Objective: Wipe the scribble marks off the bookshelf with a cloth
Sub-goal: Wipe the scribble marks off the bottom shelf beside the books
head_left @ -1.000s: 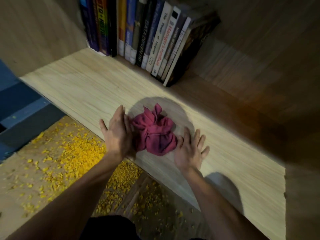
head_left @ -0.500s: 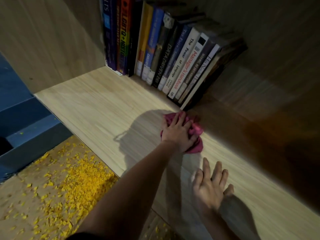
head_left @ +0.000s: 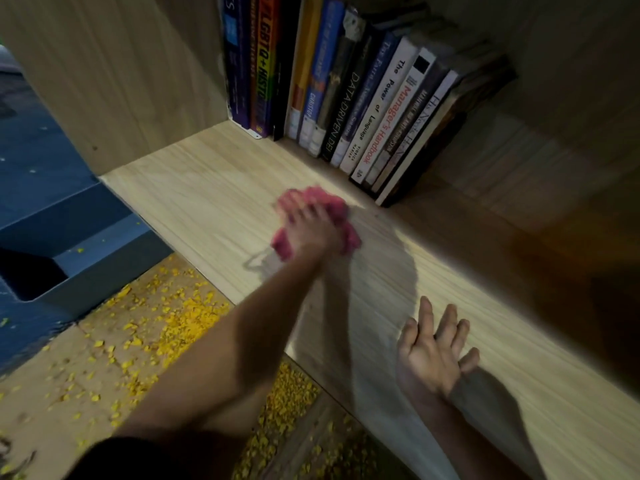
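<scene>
Head view. The cloth (head_left: 320, 206), a pink-red bunched rag, lies on the pale wood-grain board of the bookshelf (head_left: 207, 188). It sits about midway between the board's front edge and its back, just in front of the lower ends of the leaning books. The left hand (head_left: 311, 233) rests on top of the cloth and covers its middle, so that pink folds show beyond the hand at the far side, the left and the right. The hand and cloth are smeared by motion blur. The fingers lie close together over the fabric, but it cannot be told whether they curl into it or press flat.

The right hand (head_left: 433, 355) is well apart from the cloth, near the front edge of the board and palm down. Its fingers (head_left: 425, 317) are straight and spread and hold nothing. A dark shadow (head_left: 381, 271) of the left arm falls across the board between the two hands.

At the back, a row of books (head_left: 363, 98) stands spines outward. Those on the left are upright against the side panel (head_left: 121, 81), and those on the right tilt leftward. Below the shelf's front edge lies the floor (head_left: 104, 358), strewn with yellow bits (head_left: 180, 317). A blue moulded object (head_left: 69, 230) stands at the left.
</scene>
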